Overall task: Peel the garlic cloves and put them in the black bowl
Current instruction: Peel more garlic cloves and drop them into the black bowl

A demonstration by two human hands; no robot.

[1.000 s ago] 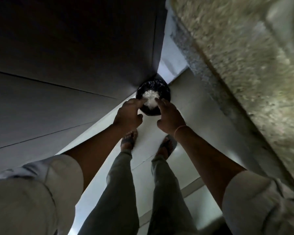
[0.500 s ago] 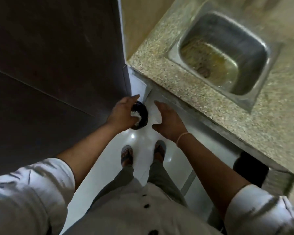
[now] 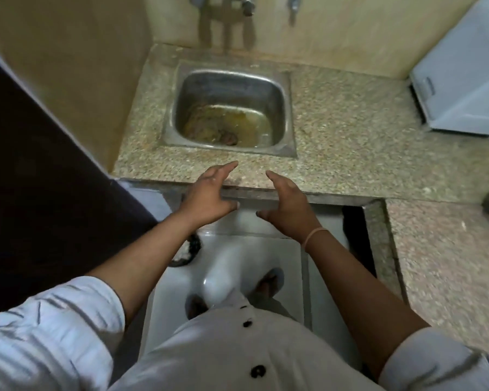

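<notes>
Both hands, left hand (image 3: 206,198) and right hand (image 3: 285,207), hover open and empty before the steel sink (image 3: 229,108); rinsing likely comes next.

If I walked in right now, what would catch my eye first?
Probably the steel sink set in the speckled stone counter, with murky brownish water pooled at its bottom. Just in front of it, the left hand and right hand hover open and empty over the counter's edge. Low on the floor, half hidden behind the left forearm, sits a dark round container.
</notes>
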